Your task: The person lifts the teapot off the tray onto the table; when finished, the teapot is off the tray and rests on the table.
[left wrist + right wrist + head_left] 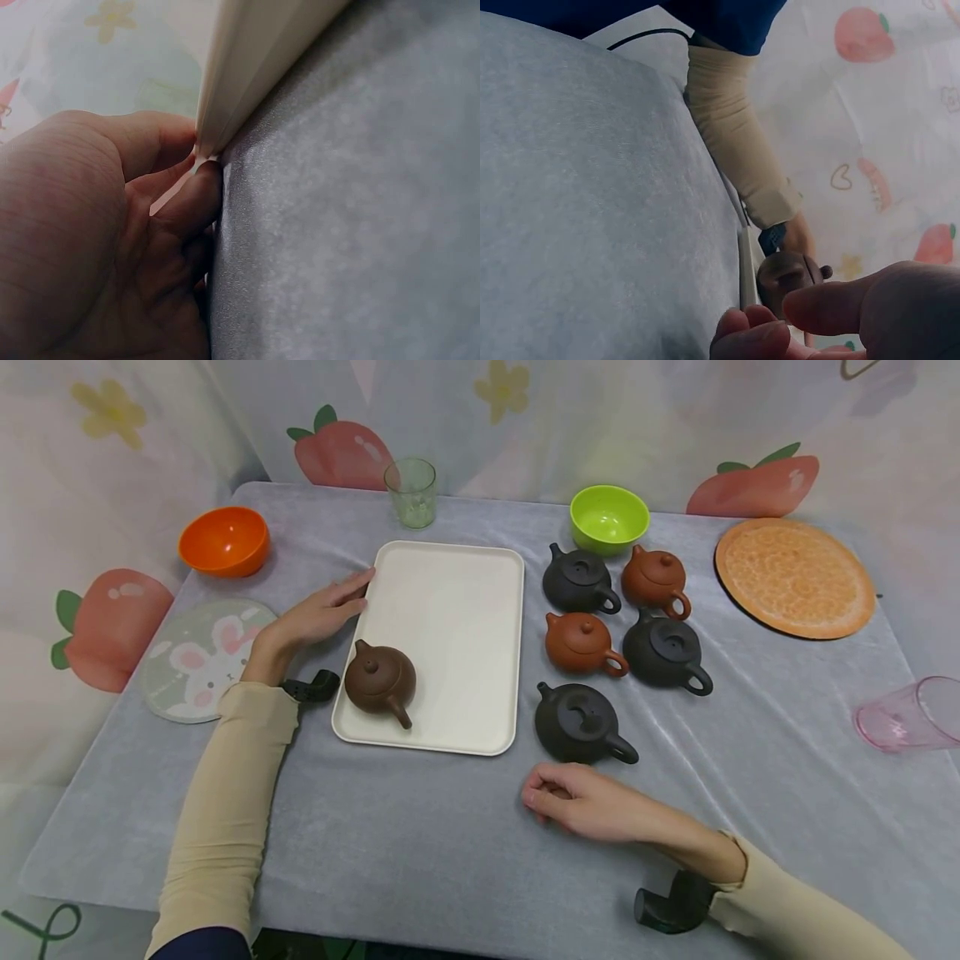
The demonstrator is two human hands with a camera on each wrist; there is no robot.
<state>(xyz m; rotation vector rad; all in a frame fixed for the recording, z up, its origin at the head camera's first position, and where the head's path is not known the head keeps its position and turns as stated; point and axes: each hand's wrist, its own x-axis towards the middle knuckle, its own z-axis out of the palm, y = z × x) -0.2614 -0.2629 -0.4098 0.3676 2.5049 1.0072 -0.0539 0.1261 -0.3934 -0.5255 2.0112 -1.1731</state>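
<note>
A grey cloth-covered table (420,827) carries it all. A cream tray (457,618) sits at centre. To its right stand five teapots: three black (581,722) (666,652) (579,580), two reddish (581,642) (655,578). Far side: a green bowl (609,517), a clear glass (412,492). Left: an orange bowl (224,540), a rabbit mat (197,658). Right: an orange round mat (793,577), a pink cup (907,714) tipped over.

We see a person whose two arms are covered by long, close-fitting beige sleeves (225,810) that end at the wrists, leaving both hands bare. On the left arm a dark navy upper sleeve (202,943) overlaps the beige one at the near edge. Each wrist carries a small black mount: one by the left hand (318,614), another by the right hand (592,802). The right wrist view shows a thin black cable (649,35) near the navy garment.
</note>
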